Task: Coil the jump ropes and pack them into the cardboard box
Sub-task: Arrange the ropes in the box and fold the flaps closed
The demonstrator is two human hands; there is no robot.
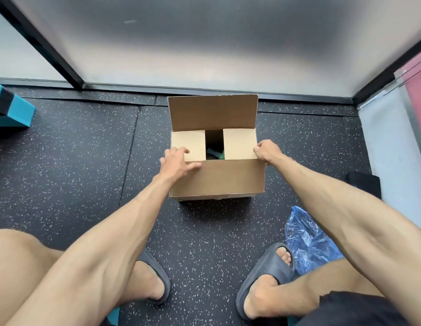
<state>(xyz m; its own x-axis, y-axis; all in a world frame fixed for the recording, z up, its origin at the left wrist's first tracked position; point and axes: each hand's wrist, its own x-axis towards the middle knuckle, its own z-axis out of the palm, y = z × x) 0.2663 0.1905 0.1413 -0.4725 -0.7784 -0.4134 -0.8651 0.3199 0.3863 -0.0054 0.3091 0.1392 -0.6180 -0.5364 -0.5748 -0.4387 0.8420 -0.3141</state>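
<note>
A brown cardboard box (pixel 216 177) stands on the speckled floor in front of me. Its two side flaps are folded in flat, its far flap stands upright and its near flap hangs toward me. Through the gap between the side flaps I see a bit of green and teal, the jump ropes (pixel 215 153), mostly hidden. My left hand (pixel 177 161) rests on the box's near left corner, fingers spread over the left flap and the near flap's fold. My right hand (pixel 267 151) has curled fingers at the near right corner, gripping the right flap's edge.
A frosted glass wall with black frames runs just behind the box. A teal and black block (pixel 9 109) lies at far left. A crumpled blue plastic bag (pixel 308 238) lies by my right foot, and a black object (pixel 363 182) sits against the right wall.
</note>
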